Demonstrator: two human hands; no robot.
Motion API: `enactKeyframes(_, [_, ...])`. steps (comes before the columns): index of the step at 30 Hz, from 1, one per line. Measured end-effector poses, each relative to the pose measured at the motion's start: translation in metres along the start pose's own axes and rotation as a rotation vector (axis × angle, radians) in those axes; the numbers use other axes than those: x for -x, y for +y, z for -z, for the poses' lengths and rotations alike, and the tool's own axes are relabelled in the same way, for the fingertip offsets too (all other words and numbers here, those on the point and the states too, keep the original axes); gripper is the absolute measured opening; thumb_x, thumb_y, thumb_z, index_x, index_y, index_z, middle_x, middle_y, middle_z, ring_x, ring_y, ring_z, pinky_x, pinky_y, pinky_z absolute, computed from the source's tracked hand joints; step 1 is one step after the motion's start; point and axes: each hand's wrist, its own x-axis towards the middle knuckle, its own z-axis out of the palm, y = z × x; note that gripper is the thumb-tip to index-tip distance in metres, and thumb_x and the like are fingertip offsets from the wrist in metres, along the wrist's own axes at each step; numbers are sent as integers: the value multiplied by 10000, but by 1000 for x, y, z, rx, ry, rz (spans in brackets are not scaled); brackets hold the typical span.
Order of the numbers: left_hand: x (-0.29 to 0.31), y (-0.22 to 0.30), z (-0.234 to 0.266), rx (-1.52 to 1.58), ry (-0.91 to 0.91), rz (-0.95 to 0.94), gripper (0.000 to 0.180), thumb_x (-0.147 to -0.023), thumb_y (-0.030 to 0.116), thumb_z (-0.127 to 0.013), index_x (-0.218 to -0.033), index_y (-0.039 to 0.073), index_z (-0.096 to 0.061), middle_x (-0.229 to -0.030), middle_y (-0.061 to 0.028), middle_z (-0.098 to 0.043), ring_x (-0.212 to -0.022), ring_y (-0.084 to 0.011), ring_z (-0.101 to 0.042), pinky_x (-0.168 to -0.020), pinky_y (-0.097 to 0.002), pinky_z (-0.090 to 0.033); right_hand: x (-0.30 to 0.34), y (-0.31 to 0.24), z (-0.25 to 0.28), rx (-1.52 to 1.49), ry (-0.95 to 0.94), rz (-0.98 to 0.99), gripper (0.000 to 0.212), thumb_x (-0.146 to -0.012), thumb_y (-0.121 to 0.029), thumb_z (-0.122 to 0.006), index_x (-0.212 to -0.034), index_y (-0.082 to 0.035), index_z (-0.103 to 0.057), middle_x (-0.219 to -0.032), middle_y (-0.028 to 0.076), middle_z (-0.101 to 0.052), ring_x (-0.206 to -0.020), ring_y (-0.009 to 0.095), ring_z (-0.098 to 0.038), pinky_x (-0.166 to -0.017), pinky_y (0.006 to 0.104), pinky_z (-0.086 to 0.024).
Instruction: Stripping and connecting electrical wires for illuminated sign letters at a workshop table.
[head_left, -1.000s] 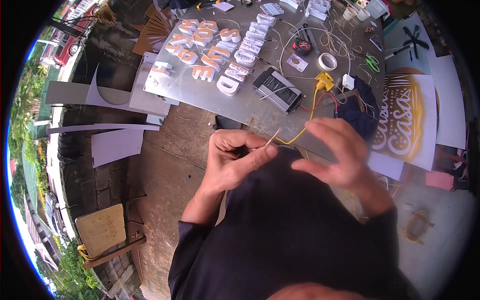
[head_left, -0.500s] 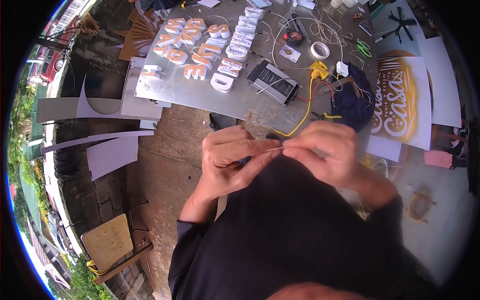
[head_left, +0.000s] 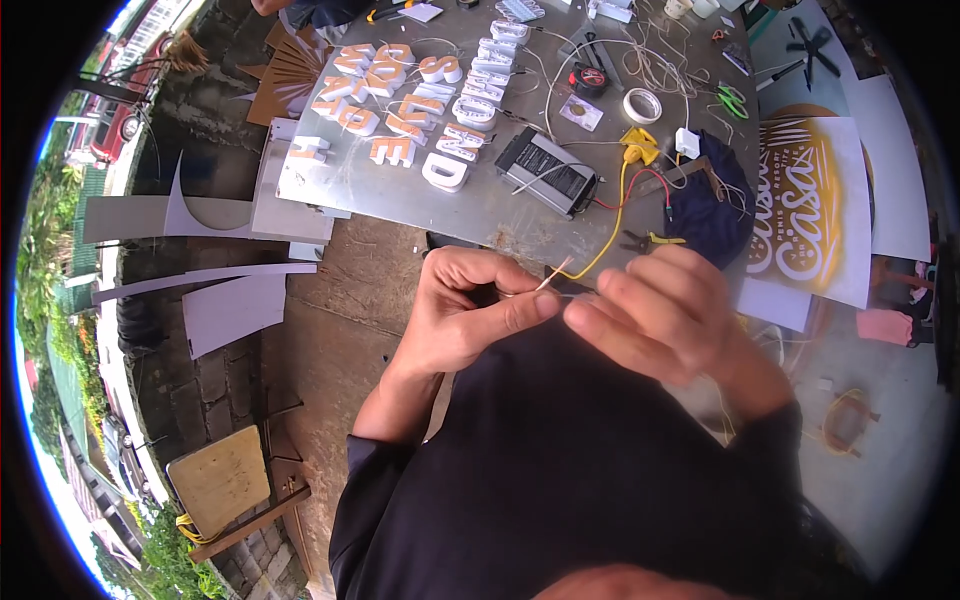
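My left hand (head_left: pixel 460 315) is closed, its thumb and forefinger pinching a thin pale wire (head_left: pixel 558 272) whose ends stick up past the fingertips. Close by on its right, my right hand (head_left: pixel 655 315) has curled fingers, with thumb and forefinger pinched at a fine strand running toward the left thumb. Both hands are held up before my dark shirt, near the front edge of the metal table (head_left: pixel 400 205). A yellow cord (head_left: pixel 612 240) lies beyond them. Pliers (head_left: pixel 650 240) with yellow handles rest at the table edge behind the right hand.
Several block letters (head_left: pixel 402 150) and a grey power supply (head_left: pixel 547 168) stand on the table. Beyond are a tape roll (head_left: pixel 641 104), a tape measure (head_left: pixel 588 78) and green-handled scissors (head_left: pixel 733 100). Dark cloth (head_left: pixel 712 225) and a yellow-sprayed sign (head_left: pixel 820 210) are to the right.
My hands have moved slightly apart from fingertip contact. The wire's ends now stand up above my left fingertips, and my right hand has rolled, its fingers more curled.
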Motion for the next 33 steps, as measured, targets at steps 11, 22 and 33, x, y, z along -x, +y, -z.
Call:
enactKeyframes(11, [-29,-2,-46,-623,44,-358,90,-802,-18,-793,-884,-1,-761,-664,-53,-660,-570,-89,-577,-526,-234,-409,21,28,8,-513,24,-500,189,-771,-53,-821,-896,-50,-680,-805,57,-629,-700,223,-644,-636,322,-523])
enactKeyframes(22, [-57,-18,-81,-506,150,-181,90,-818,6,-795,-900,-10,-761,-683,-42,-682,-614,-52,-584,-546,-221,-420,64,65,37,-531,81,-702,383,-918,-223,-742,-1215,-50,-575,-1043,126,-679,-890,163,-645,-687,281,-502])
enactKeyframes(33, [-79,-27,-114,-295,102,43,77,-826,-8,-796,-892,-24,-760,-755,-49,-713,-685,-53,-616,-605,-224,-461,91,94,33,-147,208,-94,137,-846,-141,-760,-947,-51,-738,-892,16,-673,-805,155,-622,-721,313,-520])
